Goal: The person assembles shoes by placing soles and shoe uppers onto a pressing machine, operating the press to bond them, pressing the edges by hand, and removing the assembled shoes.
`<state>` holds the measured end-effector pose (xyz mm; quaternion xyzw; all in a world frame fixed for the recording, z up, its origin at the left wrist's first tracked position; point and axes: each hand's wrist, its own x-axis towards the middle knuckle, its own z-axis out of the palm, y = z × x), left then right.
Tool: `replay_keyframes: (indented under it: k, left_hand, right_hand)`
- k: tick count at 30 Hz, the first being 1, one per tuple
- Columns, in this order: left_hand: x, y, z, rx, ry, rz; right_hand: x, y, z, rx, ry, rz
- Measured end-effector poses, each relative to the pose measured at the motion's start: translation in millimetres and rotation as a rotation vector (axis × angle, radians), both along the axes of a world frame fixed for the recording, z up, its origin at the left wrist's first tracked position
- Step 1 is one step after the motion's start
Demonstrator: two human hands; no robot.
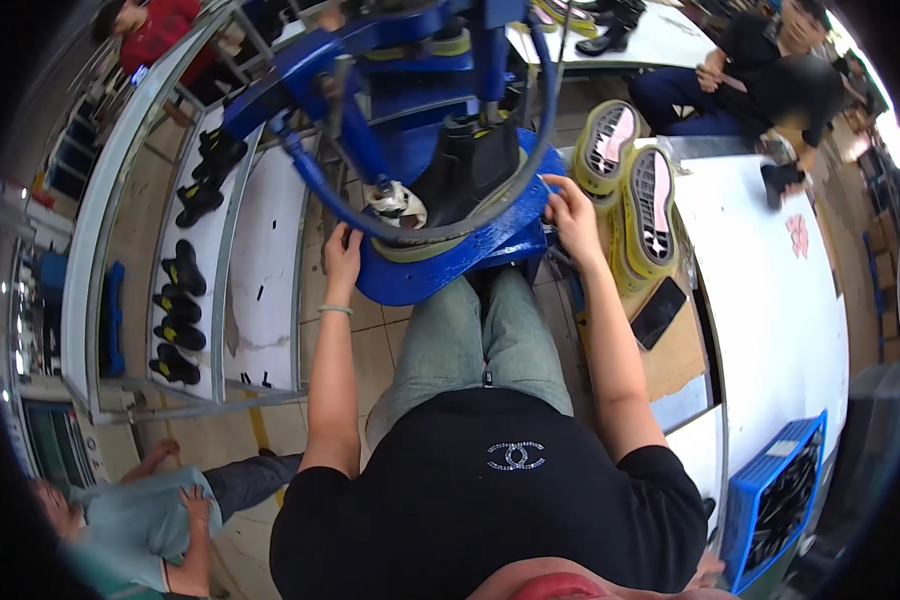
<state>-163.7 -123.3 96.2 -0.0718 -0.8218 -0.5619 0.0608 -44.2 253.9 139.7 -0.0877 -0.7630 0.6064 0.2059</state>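
The curved blue plate [410, 283] has a glossy, painted-metal look with bright highlights, while the black shoe with a pale yellow-green sole [450, 180] looks smooth with a low sheen. The faded green trousers [432, 345] and the black short-sleeved shirt [410, 500] are matt cloth, the shirt bearing a glittering silver emblem [516, 456]. The flat brown board [660, 365] looks like matt cardboard, beneath a smooth, glossy black phone [659, 313].

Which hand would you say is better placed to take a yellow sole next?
Probably the right hand: it is beside the yellow soles, while the left hand is across the blue plate.
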Motion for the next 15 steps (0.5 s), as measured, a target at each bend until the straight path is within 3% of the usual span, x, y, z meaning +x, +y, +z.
replay_keyframes:
  k: [1, 2, 5, 9, 15]
  left_hand:
    - [-3, -1, -5, -0.122, -0.058, 0.013]
    - [-4, -2, -7, 0.087, -0.159, -0.028]
    - [-8, -6, -15, 0.229, -0.213, -0.042]
    - [-11, -6, -14, 0.153, -0.152, -0.057]
    - [-11, -6, -13, 0.175, -0.166, -0.072]
  right_hand:
    - [-7, -3, -1, 0.048, -0.022, -0.06]
    - [-14, -4, -1, 0.216, -0.006, -0.148]
    - [-29, -10, 13, 0.375, 0.024, -0.348]
    - [-46, -10, 16, 0.43, -0.01, -0.427]
    - [-56, -7, 22, 0.621, 0.028, -0.35]
